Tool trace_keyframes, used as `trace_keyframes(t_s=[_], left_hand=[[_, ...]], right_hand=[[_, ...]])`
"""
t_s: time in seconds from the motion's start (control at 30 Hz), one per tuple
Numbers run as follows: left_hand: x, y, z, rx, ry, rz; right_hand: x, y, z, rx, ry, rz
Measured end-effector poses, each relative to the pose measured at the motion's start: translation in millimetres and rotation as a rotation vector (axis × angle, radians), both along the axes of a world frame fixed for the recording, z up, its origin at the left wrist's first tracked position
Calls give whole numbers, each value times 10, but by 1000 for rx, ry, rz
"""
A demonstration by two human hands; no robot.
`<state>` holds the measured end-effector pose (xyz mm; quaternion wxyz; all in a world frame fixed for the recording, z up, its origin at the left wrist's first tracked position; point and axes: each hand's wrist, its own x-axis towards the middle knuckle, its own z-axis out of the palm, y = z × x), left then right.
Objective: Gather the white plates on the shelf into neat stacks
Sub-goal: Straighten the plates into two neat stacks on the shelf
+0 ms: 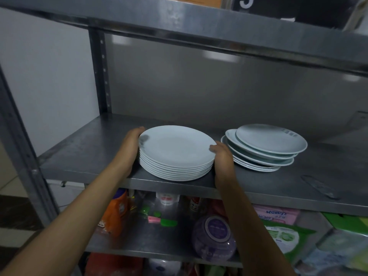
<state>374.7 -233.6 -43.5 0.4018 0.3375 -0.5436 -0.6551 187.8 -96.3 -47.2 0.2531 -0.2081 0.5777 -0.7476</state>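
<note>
A neat stack of several white plates (176, 152) rests on the steel shelf (83, 148), near its front edge. My left hand (130, 145) clasps the stack's left side, fingers curled over the rim. My right hand (223, 156) presses against the stack's right side. To the right lies a second pile of white plates (264, 148), uneven and shifted, with its top plates slid toward the back right.
A flat metal piece (320, 188) lies on the shelf at the front right. The shelf above (199, 42) hangs low over the plates. Below, a lower shelf holds an orange bottle (117, 214), a purple round container (217, 236) and packets (278, 214).
</note>
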Motion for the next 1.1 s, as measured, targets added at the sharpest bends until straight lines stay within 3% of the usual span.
trace_keyframes(t_s=[0.17,0.6,0.77,0.87,1.1], left_hand=[[-67,83,6,-127,-62,88],[-48,127,87,-80,-41,56],[12,201,210,-265,-153,163],[-87,490,387,-478,-130,205],[-668,1367,441,-699,-59,-38]], right_hand=[[76,-51,-64,-56,-28,33],[175,5,16,-23,38,8],[221,181,47,33,138,-5],[182,343,22,59,192,-63],[-64,1036,48,-19,247,-312]])
